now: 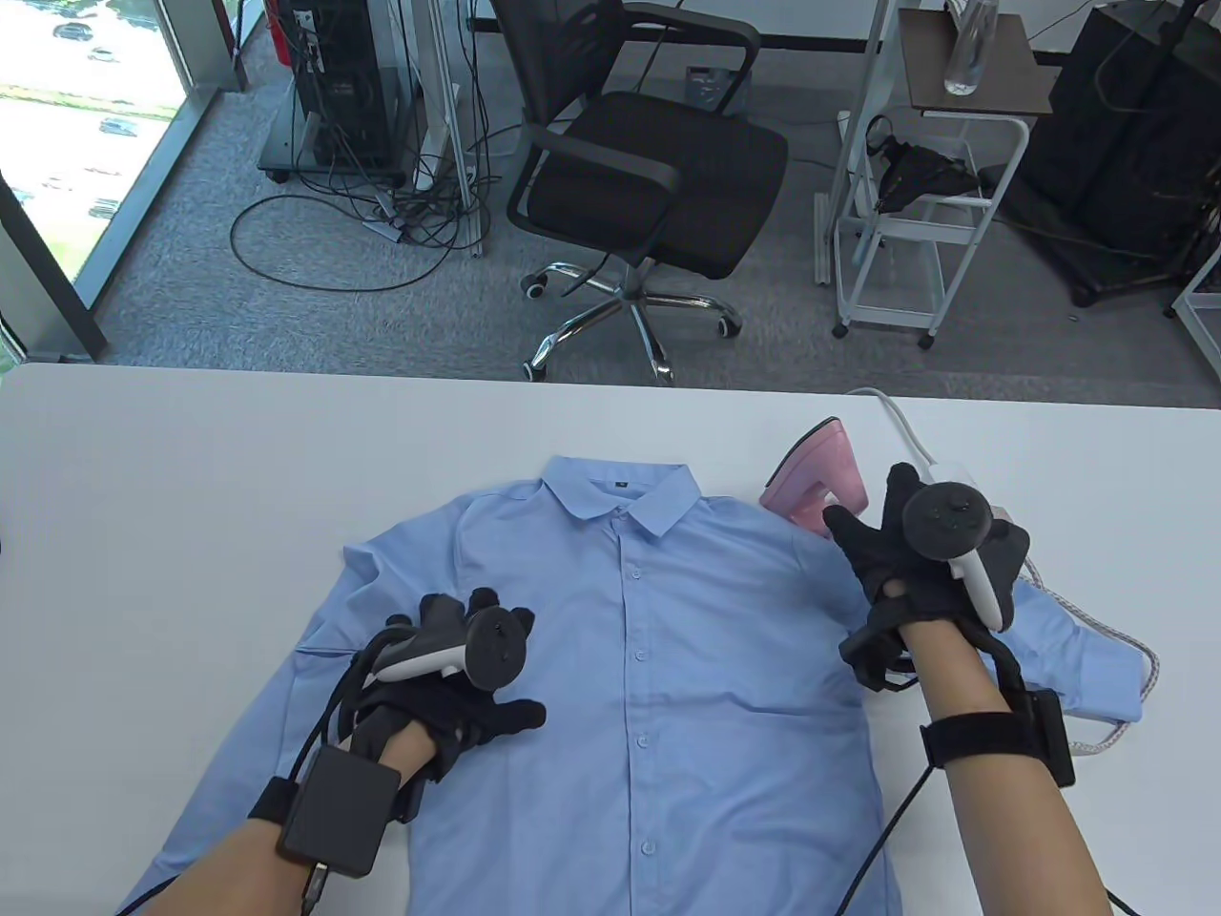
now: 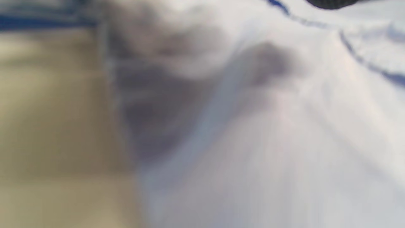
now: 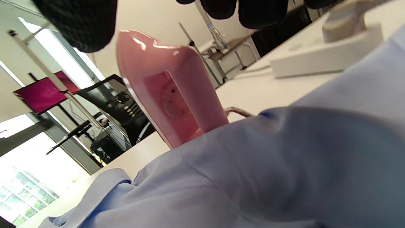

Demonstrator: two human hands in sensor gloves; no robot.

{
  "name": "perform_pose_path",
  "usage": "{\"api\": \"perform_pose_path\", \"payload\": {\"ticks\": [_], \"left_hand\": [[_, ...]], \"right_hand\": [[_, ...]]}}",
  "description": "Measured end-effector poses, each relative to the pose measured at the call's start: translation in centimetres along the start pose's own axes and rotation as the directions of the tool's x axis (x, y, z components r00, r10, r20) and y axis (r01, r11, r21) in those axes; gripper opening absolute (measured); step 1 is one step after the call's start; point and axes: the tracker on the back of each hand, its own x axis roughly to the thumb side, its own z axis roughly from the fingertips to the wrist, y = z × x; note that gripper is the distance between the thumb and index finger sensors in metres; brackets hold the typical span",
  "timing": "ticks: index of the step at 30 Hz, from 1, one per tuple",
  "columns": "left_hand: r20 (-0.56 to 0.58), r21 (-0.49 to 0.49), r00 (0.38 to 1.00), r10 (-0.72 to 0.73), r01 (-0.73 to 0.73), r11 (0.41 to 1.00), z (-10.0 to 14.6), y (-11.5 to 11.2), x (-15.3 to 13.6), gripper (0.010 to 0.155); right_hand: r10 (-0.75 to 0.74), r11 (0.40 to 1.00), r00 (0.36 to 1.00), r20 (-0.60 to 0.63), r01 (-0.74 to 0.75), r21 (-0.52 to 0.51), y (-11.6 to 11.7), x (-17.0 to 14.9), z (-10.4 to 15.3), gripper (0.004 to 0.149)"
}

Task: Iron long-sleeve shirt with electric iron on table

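Your left hand (image 1: 448,687) lies flat, fingers spread, on the chest of the light blue long-sleeve shirt (image 1: 668,687). Your right hand (image 1: 916,563) hovers by the shirt's shoulder, fingers extended toward the pink electric iron (image 1: 820,472) but not gripping it. The shirt lies buttoned, front up, on the white table (image 1: 191,477); the iron stands on its heel just beyond the shoulder. Judging from this, ironing has not begun: soft creases remain. The right wrist view shows the iron (image 3: 171,91) ungripped, fingertips (image 3: 259,12) above it; the left wrist view is only blurred cloth.
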Motion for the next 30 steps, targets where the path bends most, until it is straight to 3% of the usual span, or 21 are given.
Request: {"api": "perform_pose_path", "payload": {"ticks": [5, 8, 11, 16, 18, 21, 22, 25, 27, 30], "left_hand": [[-0.096, -0.07, 0.994, 0.046, -0.053, 0.996, -0.9, -2.6, -3.2, 0.104], [-0.106, -0.024, 0.994, -0.002, 0.0, 1.0, -2.0, -2.0, -4.0, 0.104], [-0.123, -0.029, 0.992, 0.03, -0.034, 0.999, -3.2, -1.2, -4.9, 0.107], [-0.097, -0.074, 0.994, 0.041, -0.049, 0.996, -4.0, -0.4, -5.5, 0.111], [-0.074, -0.029, 0.997, 0.021, -0.023, 0.999, -3.6, -0.2, -4.7, 0.111], [0.166, 0.189, 0.986, 0.03, -0.062, 0.98, -2.0, -0.1, 1.0, 0.103], [0.241, 0.218, 0.97, 0.021, -0.075, 0.973, -1.6, -0.2, 3.4, 0.098], [0.453, 0.187, 0.887, -0.094, 0.009, 0.982, -0.8, -1.9, 12.0, 0.087], [0.547, 0.117, 0.796, -0.258, 0.232, 0.966, -0.8, -4.2, 18.2, 0.085], [0.589, 0.129, 0.714, -0.378, 0.378, 0.917, -1.0, -7.0, 23.0, 0.086]], "right_hand": [[-0.015, 0.998, 0.998, -0.056, 0.018, 0.061, 2.2, -1.0, -2.4, 0.089], [-0.033, 0.999, 0.998, -0.055, 0.032, -0.021, 2.8, -1.0, -2.9, 0.071], [-0.093, 0.995, 0.995, -0.042, 0.091, -0.049, 2.9, -1.2, -3.2, 0.065], [-0.083, 0.982, 0.996, 0.028, 0.087, -0.17, 0.9, -0.7, -3.3, 0.061], [-0.071, 0.971, 0.996, 0.051, 0.081, -0.225, -0.5, -0.3, -2.9, 0.063], [-0.02, 0.944, 0.995, 0.099, 0.052, -0.327, -3.5, 0.8, -1.9, 0.062], [0.012, 0.934, 0.992, 0.126, 0.034, -0.355, -4.4, 1.3, -1.5, 0.062], [0.068, 0.905, 0.98, 0.185, 0.017, -0.424, -6.9, 3.1, 0.0, 0.063], [0.057, 0.892, 0.972, 0.226, 0.052, -0.449, -8.6, 4.7, 1.4, 0.063], [0.045, 0.885, 0.955, 0.292, 0.097, -0.455, -10.3, 6.8, 3.5, 0.063]]}}
